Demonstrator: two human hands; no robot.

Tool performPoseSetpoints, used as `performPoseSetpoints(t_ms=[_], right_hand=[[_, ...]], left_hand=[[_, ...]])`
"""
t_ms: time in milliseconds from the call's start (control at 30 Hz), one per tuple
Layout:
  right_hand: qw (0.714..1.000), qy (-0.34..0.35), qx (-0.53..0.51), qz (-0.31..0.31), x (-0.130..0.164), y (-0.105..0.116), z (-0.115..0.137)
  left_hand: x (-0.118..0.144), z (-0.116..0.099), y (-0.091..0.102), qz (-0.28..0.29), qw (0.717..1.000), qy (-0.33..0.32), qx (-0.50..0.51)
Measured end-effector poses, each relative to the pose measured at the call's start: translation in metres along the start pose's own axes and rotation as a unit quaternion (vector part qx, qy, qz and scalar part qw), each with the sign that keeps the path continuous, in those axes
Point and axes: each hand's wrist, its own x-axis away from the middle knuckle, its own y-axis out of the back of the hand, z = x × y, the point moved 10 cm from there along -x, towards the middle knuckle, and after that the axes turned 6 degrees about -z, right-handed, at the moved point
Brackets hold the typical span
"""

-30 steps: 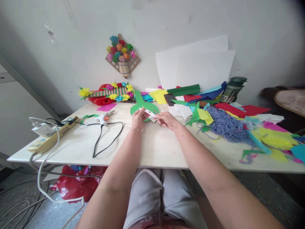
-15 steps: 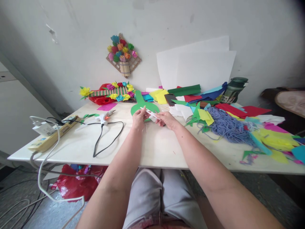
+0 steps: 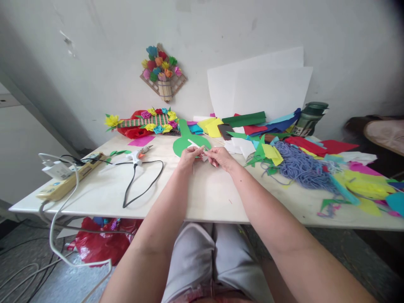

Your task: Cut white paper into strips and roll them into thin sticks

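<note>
White strip (image 3: 195, 144): pinched by my left hand (image 3: 189, 157) and right hand (image 3: 220, 158); shaping seems unfinished.
Green cutout (image 3: 181, 145): already cut, twelve o'clock beyond.

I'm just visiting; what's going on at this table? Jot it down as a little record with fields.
Left hand: pinching a white strip
Right hand: close beside the left; exact grip too small to tell
Just beyond hands: green cutout, round with a neck
Table left: glue gun, power strip
Table right: blue-purple yarn, colored paper scraps, dark green bottle
On wall: flower decoration
</note>
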Motion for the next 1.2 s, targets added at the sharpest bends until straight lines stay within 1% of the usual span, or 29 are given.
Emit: performPoseSetpoints(t_ms=[133,333,467,600,700,833,900,1067,1200], right_hand=[[1.000,-0.008,0.000,0.008,0.000,-0.001,-0.003],[0.998,-0.048,-0.043,0.007,0.000,-0.003,-0.006],[0.990,-0.095,-0.102,0.013,0.002,-0.007,-0.011],[0.980,-0.119,-0.158,0.038,0.006,-0.014,-0.013],[0.975,-0.126,-0.175,0.046,0.007,-0.015,-0.012],[0.977,-0.140,-0.160,0.014,0.005,-0.007,-0.013],[0.982,-0.133,-0.138,0.006,0.004,-0.003,-0.013],[0.992,-0.099,-0.076,0.029,0.003,-0.005,-0.012],[0.994,-0.078,-0.070,0.037,0.002,-0.008,-0.010]], left_hand=[[-0.001,-0.001,-0.002,0.013,1.000,-0.013,0.000],[-0.003,-0.007,0.002,-0.024,0.998,-0.055,0.002],[-0.003,-0.008,0.002,-0.029,0.996,-0.079,-0.004],[-0.003,-0.008,0.002,-0.027,0.996,-0.085,-0.001],[-0.002,-0.009,0.001,-0.023,0.997,-0.076,0.004],[-0.003,-0.009,0.006,-0.039,0.997,-0.056,0.023],[-0.003,-0.010,0.009,-0.050,0.997,-0.052,0.032],[-0.003,-0.011,0.009,-0.047,0.997,-0.054,0.042],[-0.003,-0.012,0.009,-0.047,0.995,-0.065,0.052]])
